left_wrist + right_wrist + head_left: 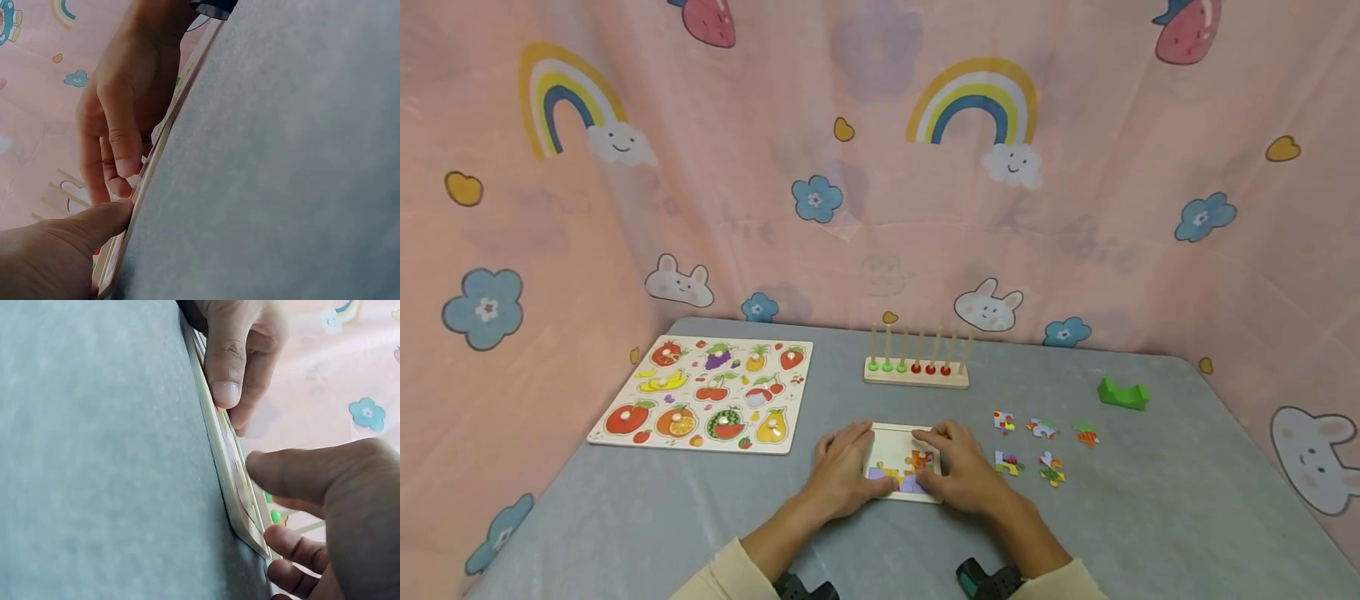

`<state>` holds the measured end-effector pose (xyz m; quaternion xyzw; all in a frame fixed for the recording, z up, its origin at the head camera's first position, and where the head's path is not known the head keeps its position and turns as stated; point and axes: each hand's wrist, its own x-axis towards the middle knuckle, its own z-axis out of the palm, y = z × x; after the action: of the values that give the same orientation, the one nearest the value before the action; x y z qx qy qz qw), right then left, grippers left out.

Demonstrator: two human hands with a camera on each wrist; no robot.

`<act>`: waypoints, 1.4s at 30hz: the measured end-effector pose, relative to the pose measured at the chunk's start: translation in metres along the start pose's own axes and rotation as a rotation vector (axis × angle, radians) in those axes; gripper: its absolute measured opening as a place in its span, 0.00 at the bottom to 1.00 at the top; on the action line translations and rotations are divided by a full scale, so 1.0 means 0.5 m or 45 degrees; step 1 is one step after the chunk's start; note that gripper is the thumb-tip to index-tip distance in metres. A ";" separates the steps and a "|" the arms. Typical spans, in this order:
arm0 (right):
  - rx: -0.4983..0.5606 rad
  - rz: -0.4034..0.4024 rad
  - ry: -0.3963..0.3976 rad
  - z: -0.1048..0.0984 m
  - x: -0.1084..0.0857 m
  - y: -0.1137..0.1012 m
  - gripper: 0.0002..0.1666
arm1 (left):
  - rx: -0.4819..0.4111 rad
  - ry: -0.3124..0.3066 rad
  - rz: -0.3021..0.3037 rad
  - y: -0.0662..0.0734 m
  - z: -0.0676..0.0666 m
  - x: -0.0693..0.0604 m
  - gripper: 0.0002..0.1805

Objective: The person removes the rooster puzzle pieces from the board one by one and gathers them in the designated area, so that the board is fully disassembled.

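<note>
A small wooden puzzle tray (891,439) lies flat on the table between my hands. Purple and yellow puzzle pieces (910,483) fill its near part, with an orange puzzle piece (919,459) at the right; its far part shows bare wood. My left hand (841,473) rests along the tray's left side, fingers extended, its thumb pressing near the front edge. At the right side is my right hand (966,468), its thumb over the pieces and its index finger reaching over the far right corner. In the right wrist view, that thumb (294,472) looks slightly above the tray.
Loose puzzle pieces (1041,428) lie right of the tray. A green block (1123,393) sits farther right. Behind stands a wooden peg rack (916,377) with green and red beads. At the left lies a fruit puzzle board (692,392). A pink curtain (880,242) hangs behind the table.
</note>
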<state>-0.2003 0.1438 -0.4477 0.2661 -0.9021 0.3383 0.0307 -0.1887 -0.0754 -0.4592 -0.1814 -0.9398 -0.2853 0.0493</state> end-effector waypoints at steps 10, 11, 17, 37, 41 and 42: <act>-0.123 -0.006 -0.006 0.005 -0.001 -0.007 0.19 | -0.003 0.002 0.006 0.002 -0.002 0.000 0.44; -0.124 -0.007 -0.002 0.005 -0.002 -0.007 0.18 | 0.000 0.003 0.007 0.002 -0.001 -0.001 0.44; -0.122 0.015 0.001 0.005 -0.003 -0.012 0.19 | 0.004 0.005 0.003 0.002 -0.001 -0.002 0.44; -0.159 -0.025 -0.015 0.000 -0.004 -0.012 0.20 | -0.007 -0.011 -0.016 0.005 -0.003 0.000 0.45; -0.173 -0.045 0.001 -0.004 -0.004 -0.015 0.20 | -0.005 -0.012 -0.019 0.004 -0.003 0.000 0.45; -0.167 -0.054 0.009 -0.006 -0.004 -0.017 0.20 | 0.000 -0.012 -0.020 0.004 -0.003 0.000 0.45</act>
<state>-0.1947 0.1414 -0.4408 0.2812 -0.9164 0.2788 0.0585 -0.1880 -0.0745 -0.4568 -0.1754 -0.9415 -0.2847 0.0425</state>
